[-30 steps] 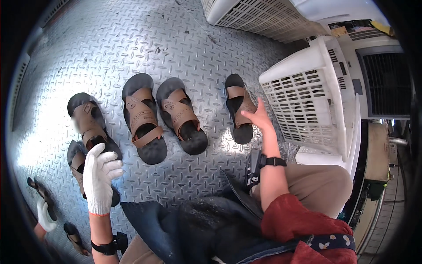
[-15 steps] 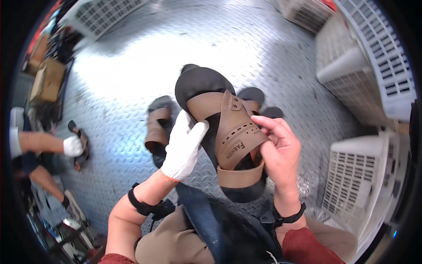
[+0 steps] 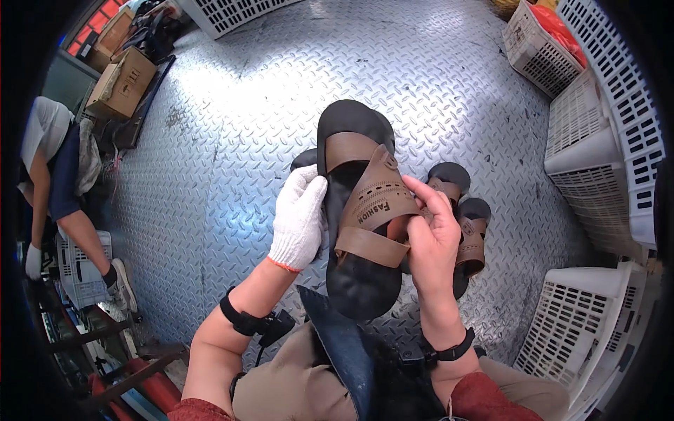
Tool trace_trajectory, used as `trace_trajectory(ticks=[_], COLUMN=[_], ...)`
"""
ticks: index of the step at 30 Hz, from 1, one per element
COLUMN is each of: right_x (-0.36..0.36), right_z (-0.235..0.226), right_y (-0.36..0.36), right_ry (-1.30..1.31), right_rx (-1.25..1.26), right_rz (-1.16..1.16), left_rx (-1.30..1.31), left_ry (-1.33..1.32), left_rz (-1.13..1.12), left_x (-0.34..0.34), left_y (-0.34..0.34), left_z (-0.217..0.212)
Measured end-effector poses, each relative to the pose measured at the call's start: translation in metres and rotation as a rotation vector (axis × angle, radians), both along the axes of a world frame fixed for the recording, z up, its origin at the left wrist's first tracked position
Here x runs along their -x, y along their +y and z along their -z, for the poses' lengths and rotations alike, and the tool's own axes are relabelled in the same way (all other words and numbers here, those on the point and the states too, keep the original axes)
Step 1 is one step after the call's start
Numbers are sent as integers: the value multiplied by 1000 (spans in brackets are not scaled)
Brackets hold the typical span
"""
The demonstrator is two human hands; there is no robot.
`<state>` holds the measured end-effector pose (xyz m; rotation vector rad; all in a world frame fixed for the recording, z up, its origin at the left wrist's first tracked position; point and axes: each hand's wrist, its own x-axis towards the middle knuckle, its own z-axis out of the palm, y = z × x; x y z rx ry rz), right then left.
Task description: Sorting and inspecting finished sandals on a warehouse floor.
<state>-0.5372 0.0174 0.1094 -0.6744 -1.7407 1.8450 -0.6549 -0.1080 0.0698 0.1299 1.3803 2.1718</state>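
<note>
I hold a black-soled sandal with brown straps (image 3: 361, 203) up in front of me, toe pointing away. My left hand (image 3: 300, 219), in a white knit glove, grips its left edge. My bare right hand (image 3: 430, 238) grips its right side, fingers on the brown strap. Two more brown-strapped sandals (image 3: 469, 231) lie on the metal floor (image 3: 232, 140) just behind my right hand, partly hidden.
White slotted plastic crates (image 3: 604, 154) line the right side and one stands at the lower right (image 3: 576, 330). Cardboard boxes (image 3: 119, 84) sit at the upper left. Another person (image 3: 56, 175) crouches at the left edge beside a crate and a metal rack.
A second ago my hands reached toward sandals lying on the floor. Now both hands hold one sandal raised close to me, and my view has turned.
</note>
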Motion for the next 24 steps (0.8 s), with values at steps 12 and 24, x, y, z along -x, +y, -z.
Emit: trace_trajectory(ticks=[12,24], right_x=[-20,-214], right_z=[0,87], right_y=[25,213], right_ry=[20,-256], right_rx=[-4,-166], right_rz=[83,726], left_rx=[48,1200], left_ry=[32,1106], left_rz=[87,588], left_x=[22,48], left_y=[-16,-48], left_z=[3,86])
